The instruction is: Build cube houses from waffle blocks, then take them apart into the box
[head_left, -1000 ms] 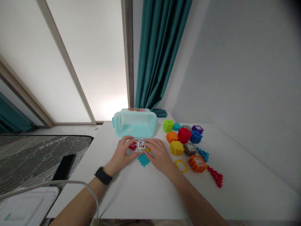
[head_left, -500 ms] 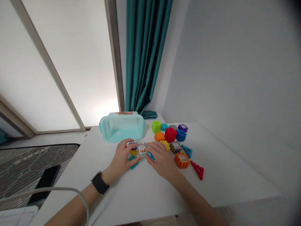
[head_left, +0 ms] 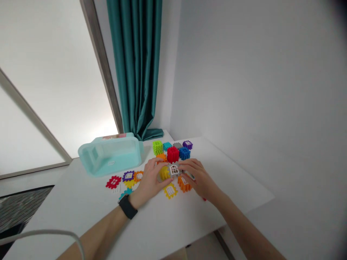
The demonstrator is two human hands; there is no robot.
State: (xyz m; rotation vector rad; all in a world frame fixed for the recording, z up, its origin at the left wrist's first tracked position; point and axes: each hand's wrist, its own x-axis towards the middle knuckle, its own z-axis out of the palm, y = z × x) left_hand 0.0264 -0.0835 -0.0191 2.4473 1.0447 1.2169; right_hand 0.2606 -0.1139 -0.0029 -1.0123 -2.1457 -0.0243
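A grey waffle-edged building tile with a white window [head_left: 174, 169] is between my two hands, over the grey pieces beside the yellow stack. My left hand [head_left: 149, 180] curves around its left side, thumb in front and fingers behind. From the right, my right hand [head_left: 197, 177] grips it with bent fingers, partly hiding the pieces underneath. The yellow stack [head_left: 164, 173] shows between my left thumb and fingers. Just below are a yellow window tile [head_left: 170, 191] and an orange window stack [head_left: 184, 183].
Behind my hands are red [head_left: 172, 154], blue [head_left: 184, 153], lime green [head_left: 157, 147] and purple [head_left: 187, 144] stacks. Left lie loose red [head_left: 113, 182], purple [head_left: 128, 176] and teal [head_left: 126, 193] tiles. A turquoise bin [head_left: 111, 155] stands at the back left. A cable [head_left: 54, 232] crosses the lower left.
My hands have carried the grey window tile rightward, from the loose tiles to the stacks. The loose tiles at the left are now uncovered. My view has turned right.
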